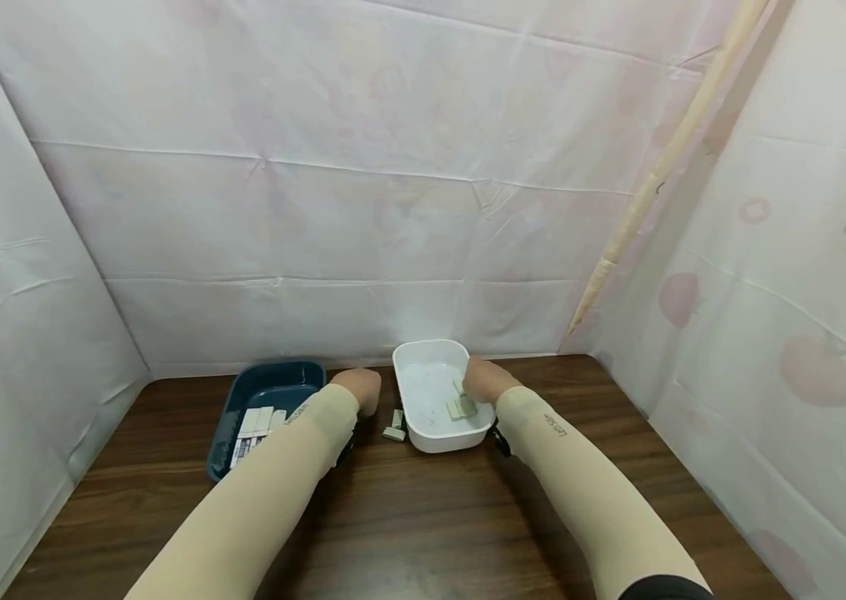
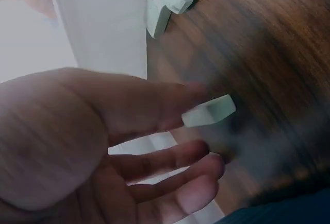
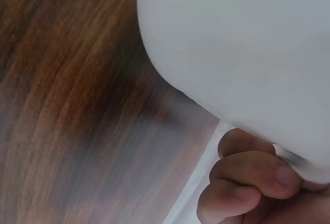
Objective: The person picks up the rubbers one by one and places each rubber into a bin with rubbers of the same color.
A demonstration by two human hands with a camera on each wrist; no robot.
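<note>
the left hand (image 1: 357,389) was between the dark blue tray (image 1: 272,383) and the white tub (image 1: 430,371), above the wooden table (image 1: 423,517). in the left wrist view its thumb and fingers (image 2: 170,157) were nearly straight, and a small pale block (image 2: 209,112) was at the tip of the thumb; i cannot tell if the hand pinched it or only touched it. two more pale blocks (image 1: 395,423) lay on the table just beside the tub's left wall. the right hand (image 1: 484,379) was at the tub's right rim, fingers (image 3: 247,177) curled around the edge. inside the tub lay some pale blocks (image 1: 460,407). the blue tray held white and black flat pieces (image 1: 252,432). the right sleeve (image 1: 580,475) had small dark writing, too small to read.
</note>
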